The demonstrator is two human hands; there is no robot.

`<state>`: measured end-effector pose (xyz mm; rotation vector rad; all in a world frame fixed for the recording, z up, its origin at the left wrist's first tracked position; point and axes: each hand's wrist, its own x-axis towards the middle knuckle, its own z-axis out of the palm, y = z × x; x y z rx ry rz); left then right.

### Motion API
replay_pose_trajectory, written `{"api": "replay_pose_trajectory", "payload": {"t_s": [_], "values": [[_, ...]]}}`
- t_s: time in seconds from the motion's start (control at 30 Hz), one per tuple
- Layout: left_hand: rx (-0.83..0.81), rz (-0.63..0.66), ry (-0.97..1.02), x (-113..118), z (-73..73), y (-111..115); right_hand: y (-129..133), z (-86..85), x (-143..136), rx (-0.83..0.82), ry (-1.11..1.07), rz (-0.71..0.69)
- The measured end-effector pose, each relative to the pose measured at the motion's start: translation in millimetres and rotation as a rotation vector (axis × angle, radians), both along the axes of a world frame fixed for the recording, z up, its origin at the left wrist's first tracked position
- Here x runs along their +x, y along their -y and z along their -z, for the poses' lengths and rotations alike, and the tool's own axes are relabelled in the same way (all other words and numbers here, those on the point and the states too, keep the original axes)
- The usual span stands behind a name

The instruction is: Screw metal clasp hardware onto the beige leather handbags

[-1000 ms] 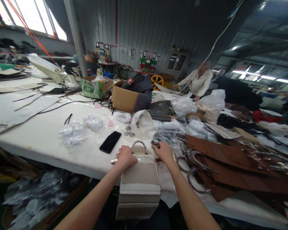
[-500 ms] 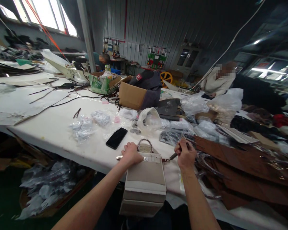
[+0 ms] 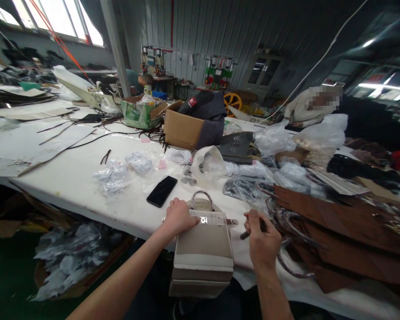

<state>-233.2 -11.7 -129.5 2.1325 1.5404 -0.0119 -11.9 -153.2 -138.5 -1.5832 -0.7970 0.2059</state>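
Note:
A beige handbag [image 3: 203,242] leans over the table's front edge, its looped handle [image 3: 202,194] pointing away from me. My left hand [image 3: 179,217] grips the bag's top left side, the thumb lying near a silver metal clasp plate [image 3: 203,220]. From the bag's right side a short brown strap [image 3: 232,222] with metal on it sticks out. To the right of that strap, apart from the bag, my right hand [image 3: 263,233] is closed around a dark, stick-like tool [image 3: 244,235]. Most of the tool is hidden by the fingers, so its exact kind cannot be made out.
A black phone [image 3: 162,191] lies left of the bag on the white table [image 3: 70,186]. Crumpled clear plastic [image 3: 115,178] is spread behind it. Brown leather bags [image 3: 340,235] are piled at right. Farther back stand a cardboard box [image 3: 183,129] and a person [image 3: 308,109].
My right hand with the dark tool has drawn back from the strap, moving right and toward me. The left hand stays on the bag. The person at back right has bent lower.

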Motion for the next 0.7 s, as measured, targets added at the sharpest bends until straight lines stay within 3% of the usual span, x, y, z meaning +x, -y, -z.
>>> {"api": "replay_pose_trajectory", "payload": {"t_s": [0.1, 0.2, 0.33, 0.53, 0.7], "values": [[0.018, 0.035, 0.064, -11.1, -6.1, 2.3, 6.7, 12.2, 9.8, 0.001, -0.127, -0.110], [0.029, 0.021, 0.123, -25.4, -15.0, 6.0, 7.2, 14.1, 17.4, 0.053, -0.220, -0.240], [0.017, 0.028, 0.265, -36.7, -20.6, 8.5, 3.8, 14.3, 20.2, 0.093, -0.232, -0.285], [-0.241, 0.048, 0.349, -30.4, -13.1, -7.5, 1.4, 20.2, 14.9, 0.065, -0.214, -0.251], [-0.548, 0.040, 0.299, -21.2, -23.7, -26.5, 1.9, 20.9, 19.1, 0.080, -0.200, -0.256]]}}
